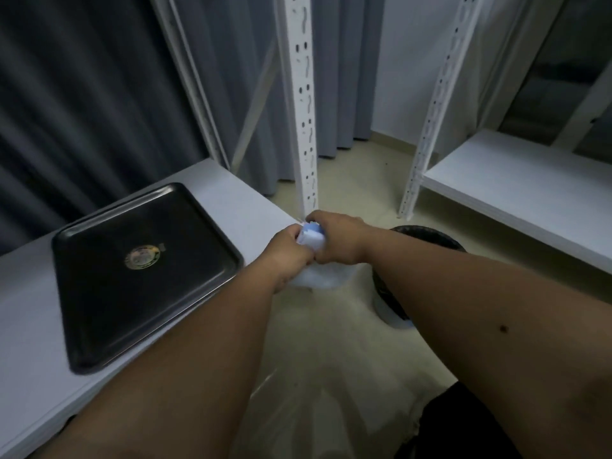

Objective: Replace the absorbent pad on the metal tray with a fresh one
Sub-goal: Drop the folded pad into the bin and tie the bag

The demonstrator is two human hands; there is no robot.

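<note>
Both hands meet past the table corner: the left hand (288,247) and right hand (336,238) are clenched on a bunched white-and-blue pad (310,239). The dark tray (99,293) sits bare on the table (29,376); a bin (427,236) stands behind the right forearm.

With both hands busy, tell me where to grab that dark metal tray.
Take the dark metal tray by its raised rim at the near right edge, coming from the right: it lies flat on the white table, and that rim sits nearest the table edge.
</note>
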